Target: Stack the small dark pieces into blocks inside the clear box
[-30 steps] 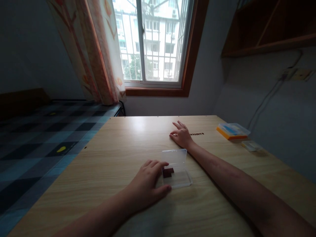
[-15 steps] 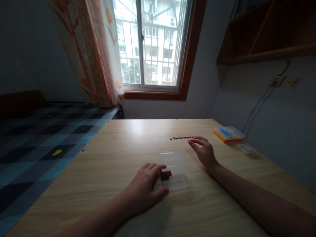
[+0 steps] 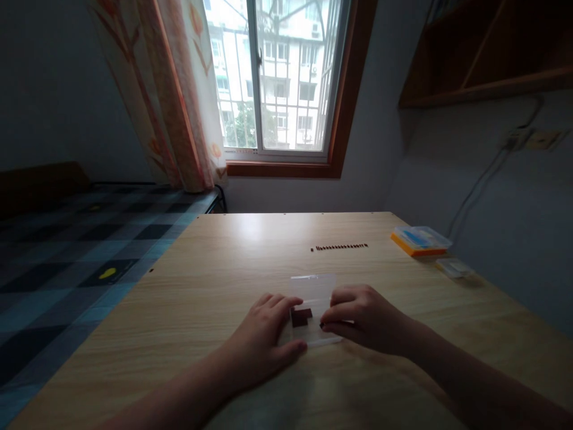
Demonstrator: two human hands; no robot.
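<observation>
A clear plastic box (image 3: 324,339) with its lid (image 3: 316,285) folded back lies on the table. In its left part sits a block of dark brown small pieces (image 3: 299,318), packed together. My left hand (image 3: 275,334) grips the box's left side, fingers at the rear and thumb by the front corner. Over the box's right half, my right hand (image 3: 358,316) pinches a tiny dark brown piece (image 3: 321,325) between thumb and forefinger. Farther back, a row of similar small pieces (image 3: 342,246) runs across the table, with a single piece (image 3: 312,249) at its left end.
The wooden table (image 3: 215,269) stretches toward the window wall. An orange-and-clear case (image 3: 421,240) and a small clear box (image 3: 454,268) sit along its right side. At left is a bed with a checked cover (image 3: 147,233). A wall shelf (image 3: 483,89) hangs at upper right.
My right hand has come from the row of pieces back to the box, with a small brown piece pinched in it. My left hand stays on the box. The view has shifted slightly.
</observation>
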